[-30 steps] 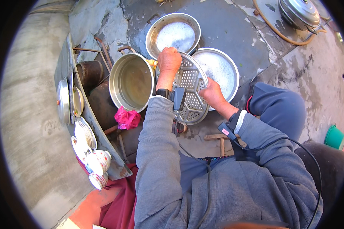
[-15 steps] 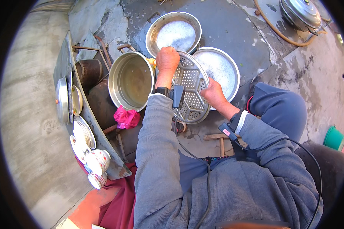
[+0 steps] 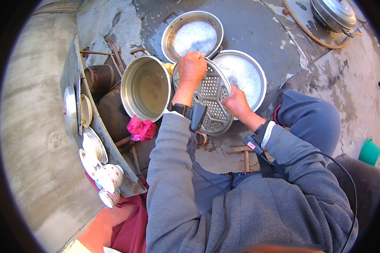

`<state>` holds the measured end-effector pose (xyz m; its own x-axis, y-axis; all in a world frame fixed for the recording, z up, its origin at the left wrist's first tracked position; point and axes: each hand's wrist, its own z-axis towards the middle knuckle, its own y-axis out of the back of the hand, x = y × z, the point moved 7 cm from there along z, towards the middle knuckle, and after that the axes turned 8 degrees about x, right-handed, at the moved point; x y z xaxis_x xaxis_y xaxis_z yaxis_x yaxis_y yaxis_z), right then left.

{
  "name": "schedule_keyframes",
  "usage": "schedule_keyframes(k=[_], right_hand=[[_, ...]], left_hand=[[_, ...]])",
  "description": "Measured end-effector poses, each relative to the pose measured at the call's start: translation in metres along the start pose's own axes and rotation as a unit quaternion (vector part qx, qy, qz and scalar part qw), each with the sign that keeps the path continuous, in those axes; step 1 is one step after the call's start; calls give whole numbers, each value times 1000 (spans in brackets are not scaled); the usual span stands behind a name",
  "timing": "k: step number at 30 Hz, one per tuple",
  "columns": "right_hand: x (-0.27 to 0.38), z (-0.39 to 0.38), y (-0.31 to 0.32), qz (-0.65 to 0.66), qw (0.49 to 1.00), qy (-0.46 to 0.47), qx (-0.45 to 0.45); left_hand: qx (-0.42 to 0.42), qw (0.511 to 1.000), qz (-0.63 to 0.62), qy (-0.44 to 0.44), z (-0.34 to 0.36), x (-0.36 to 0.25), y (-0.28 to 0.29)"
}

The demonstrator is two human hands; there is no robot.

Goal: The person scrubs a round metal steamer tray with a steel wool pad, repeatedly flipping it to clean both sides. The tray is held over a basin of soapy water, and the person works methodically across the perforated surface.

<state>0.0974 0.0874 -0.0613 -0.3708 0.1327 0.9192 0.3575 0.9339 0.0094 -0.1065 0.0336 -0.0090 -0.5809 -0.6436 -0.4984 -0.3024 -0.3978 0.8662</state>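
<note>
My left hand point(image 3: 191, 68) is closed on the upper rim of a perforated metal steamer rack point(image 3: 213, 99). My right hand point(image 3: 235, 101) grips the rack's right rim. The rack is tilted between a metal pot of murky water point(image 3: 147, 90) on the left and a wide basin of suds point(image 3: 251, 80) on the right. Behind them stands a second basin with foamy water point(image 3: 190, 38). A pink crumpled bag or cloth point(image 3: 141, 128) lies at the front of the pot.
A slanting board point(image 3: 128, 181) on the left bears stacked plates point(image 3: 95, 147), floral bowls point(image 3: 109, 177) and a lid point(image 3: 69, 111). At the far right are a lidded pot point(image 3: 333, 12), a hose point(image 3: 314, 40) and a green basin point(image 3: 369, 152). A wooden piece point(image 3: 245, 156) lies below.
My left hand has moved slightly to the right, along with the rack's top. Both hands keep their hold on it.
</note>
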Motion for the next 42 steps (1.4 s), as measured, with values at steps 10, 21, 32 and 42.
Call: schedule_keyframes(k=[10,21,32,42], right_hand=[[1,2,-1,3,1000,-7,21],[4,-1,-2,1,1000,-12,16],[4,0,1,-22,1000,11,5],[-3,1,2,-31,999,-10,-2]], left_hand=[[23,996,50,64,15,26,-1],[-4,994,77,78,20,36,14],[-28,999,4,-27,2,9,14],[-26,988,-58,-138,-30,-45,0]])
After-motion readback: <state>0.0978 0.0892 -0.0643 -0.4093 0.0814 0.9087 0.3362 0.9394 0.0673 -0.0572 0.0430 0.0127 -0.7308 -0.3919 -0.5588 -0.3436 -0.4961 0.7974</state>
